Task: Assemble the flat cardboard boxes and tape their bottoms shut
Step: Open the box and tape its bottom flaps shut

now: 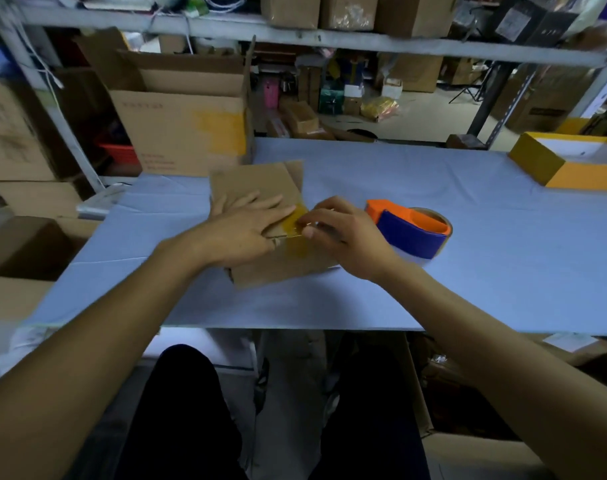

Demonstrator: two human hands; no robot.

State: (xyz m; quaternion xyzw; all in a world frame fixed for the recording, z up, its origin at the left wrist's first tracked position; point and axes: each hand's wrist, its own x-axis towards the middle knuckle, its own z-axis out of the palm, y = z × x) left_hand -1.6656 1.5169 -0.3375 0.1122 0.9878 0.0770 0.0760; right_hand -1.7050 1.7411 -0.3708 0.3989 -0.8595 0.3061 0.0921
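Both hands meet over the small cardboard box on the blue tabletop: left hand pressed flat on its flaps, right hand pinching yellowish tape onto the seam. Likely light and flexible; best steadied near the seam. Tape dispenser sits just beside.

Single head-worn wide-angle view, forward and down, close over the table at arm's reach.
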